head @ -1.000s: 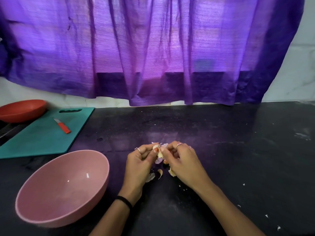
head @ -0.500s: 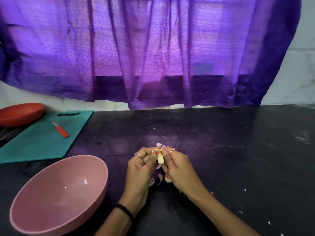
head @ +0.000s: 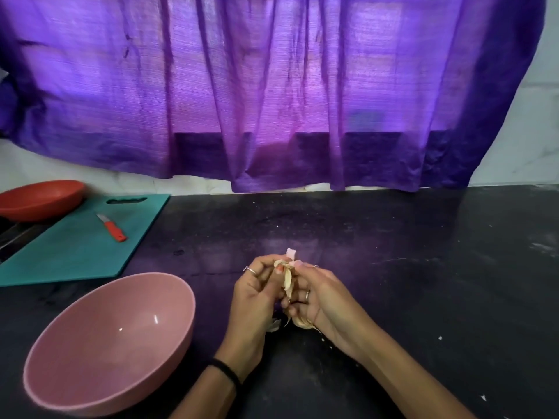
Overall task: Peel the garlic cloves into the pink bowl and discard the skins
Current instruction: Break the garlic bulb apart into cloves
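Observation:
A pale garlic clove (head: 287, 278) with loose papery skin is held between both hands above the dark counter. My left hand (head: 257, 300) pinches it from the left with thumb and fingers. My right hand (head: 322, 300) pinches its top from the right, and a pinkish strip of skin (head: 291, 254) sticks up above the fingertips. More garlic pieces and skins (head: 301, 322) lie on the counter under my hands, partly hidden. The pink bowl (head: 60, 397) stands to the left of my hands, and I see nothing in it.
A teal cutting board (head: 60, 255) lies at the back left with a small orange-handled knife (head: 112, 228) on it. An orange bowl (head: 39, 199) sits behind it. A purple curtain (head: 272, 86) hangs behind the black counter (head: 423, 267). White skin flecks dot the right side.
Both hands have risen slightly off the counter with the clove. The skin is pulled further away, and more of the clove shows between the fingers.

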Tool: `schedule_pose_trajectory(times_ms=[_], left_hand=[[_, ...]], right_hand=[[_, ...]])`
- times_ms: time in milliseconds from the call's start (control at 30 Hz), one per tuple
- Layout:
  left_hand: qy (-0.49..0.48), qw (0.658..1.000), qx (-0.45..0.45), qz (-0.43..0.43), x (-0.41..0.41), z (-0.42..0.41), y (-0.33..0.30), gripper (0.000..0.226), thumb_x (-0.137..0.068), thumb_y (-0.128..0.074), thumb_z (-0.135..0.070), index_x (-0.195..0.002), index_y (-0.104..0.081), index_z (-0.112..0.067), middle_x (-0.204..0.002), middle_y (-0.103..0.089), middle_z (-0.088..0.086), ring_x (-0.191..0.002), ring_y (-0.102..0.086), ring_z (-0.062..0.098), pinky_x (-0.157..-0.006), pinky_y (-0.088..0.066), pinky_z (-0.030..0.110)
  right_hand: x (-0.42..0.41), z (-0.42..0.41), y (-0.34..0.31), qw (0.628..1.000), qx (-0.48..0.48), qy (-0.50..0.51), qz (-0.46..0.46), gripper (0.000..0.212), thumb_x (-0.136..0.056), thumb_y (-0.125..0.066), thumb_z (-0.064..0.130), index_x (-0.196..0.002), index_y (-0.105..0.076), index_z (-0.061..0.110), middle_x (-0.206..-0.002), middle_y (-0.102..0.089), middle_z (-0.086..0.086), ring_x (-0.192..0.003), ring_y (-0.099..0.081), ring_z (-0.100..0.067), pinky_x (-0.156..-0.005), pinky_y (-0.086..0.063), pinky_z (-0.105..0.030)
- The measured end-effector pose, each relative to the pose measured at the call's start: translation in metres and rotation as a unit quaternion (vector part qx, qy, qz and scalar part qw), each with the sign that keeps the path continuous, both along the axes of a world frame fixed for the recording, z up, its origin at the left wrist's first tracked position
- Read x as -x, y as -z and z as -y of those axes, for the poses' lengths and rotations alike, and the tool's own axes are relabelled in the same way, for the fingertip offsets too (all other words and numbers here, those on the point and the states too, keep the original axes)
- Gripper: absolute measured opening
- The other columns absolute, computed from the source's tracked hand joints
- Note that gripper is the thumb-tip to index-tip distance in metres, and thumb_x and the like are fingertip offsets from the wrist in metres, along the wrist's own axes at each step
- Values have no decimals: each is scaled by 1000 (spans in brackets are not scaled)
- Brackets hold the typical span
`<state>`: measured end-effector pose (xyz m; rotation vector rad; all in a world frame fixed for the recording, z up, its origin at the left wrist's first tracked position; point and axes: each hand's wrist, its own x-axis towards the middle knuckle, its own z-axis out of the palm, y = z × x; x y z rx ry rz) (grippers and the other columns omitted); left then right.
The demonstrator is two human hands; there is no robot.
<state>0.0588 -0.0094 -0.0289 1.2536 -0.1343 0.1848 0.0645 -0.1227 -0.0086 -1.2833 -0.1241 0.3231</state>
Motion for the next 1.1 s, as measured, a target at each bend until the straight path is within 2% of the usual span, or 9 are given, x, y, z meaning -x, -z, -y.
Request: schedule_pose_trajectory(times_ms=[67, 167, 300, 400, 567, 700, 867, 967, 1100], left_hand=[[-11, 1000, -13, 2, 1, -1, 0, 17, -94, -54, -8, -100, -69, -12, -68, -62, 4, -48, -44, 10, -45, -44, 25], [-42, 999, -17, 6, 1, -3, -2, 16, -92, -55, -4, -96, -70, -11, -66, -64, 10, -52, -54, 18, -49, -50, 29], [-108, 977, -168, 78, 2, 0, -1, 20, -88, -60, 3, -90, -69, -15, -82, -73, -2, -74, -67, 4, -61, -50, 13], [-135, 952, -248, 118, 4, 1, 0, 18, -86, -64, 1, -90, -67, -17, -82, -70, -8, -76, -67, 0, -61, -49, 10], [-176, 943, -255, 120, 0, -3, 1, 20, -87, -65, -5, -86, -65, -26, -80, -68, -14, -69, -66, 3, -60, -52, 16], [-170, 940, -265, 132, 0, -4, 1, 28, -88, -62, -2, -89, -70, -29, -84, -69, -6, -75, -66, 3, -64, -49, 12], [-144, 964, -203, 95, 2, -3, -2, 25, -88, -61, 1, -84, -72, -22, -83, -71, -2, -73, -66, 1, -57, -44, 7], [-130, 968, -190, 100, 4, -3, -2, 26, -88, -61, 2, -84, -73, -21, -84, -72, 0, -71, -66, 1, -57, -45, 7], [-95, 973, -188, 93, 1, -6, -1, 23, -88, -62, 0, -88, -74, -20, -86, -74, -1, -81, -68, 5, -70, -50, 14]], right_hand=[[2, -2, 2, 999, 32, -15, 25, 24, -101, -47, 29, -100, -62, 10, -70, -59, -6, -55, -52, -10, -49, -38, -20], [3, -3, 4, 992, 94, 3, 90, 13, -100, -49, 15, -100, -62, 12, -67, -58, -2, -48, -46, -5, -44, -34, -16], [-1, -1, 10, 961, 207, 78, 166, 16, -100, -47, 10, -95, -61, 15, -67, -61, 3, -42, -49, 0, -41, -38, -17], [0, 0, 15, 917, 300, 108, 242, 17, -99, -47, 9, -105, -63, 13, -80, -67, 0, -51, -57, 1, -46, -41, -13], [0, 2, 15, 852, 379, 114, 344, 19, -98, -47, 10, -105, -63, 15, -93, -63, 9, -81, -61, 0, -64, -48, -13], [0, 4, 16, 862, 376, 91, 326, 13, -95, -45, 18, -99, -57, 17, -92, -61, 6, -81, -61, -13, -65, -53, -35], [-2, 0, 16, 861, 375, 109, 326, 21, -103, -37, 22, -86, -46, 13, -65, -51, 6, -50, -43, -7, -49, -39, -36], [-3, -2, 14, 893, 329, 125, 279, 27, -103, -40, 20, -81, -48, 8, -56, -44, 6, -43, -37, -6, -46, -32, -30], [-4, 3, 12, 949, 239, 91, 184, 28, -104, -40, 22, -88, -53, 2, -62, -51, -3, -48, -41, -10, -48, -40, -30]])
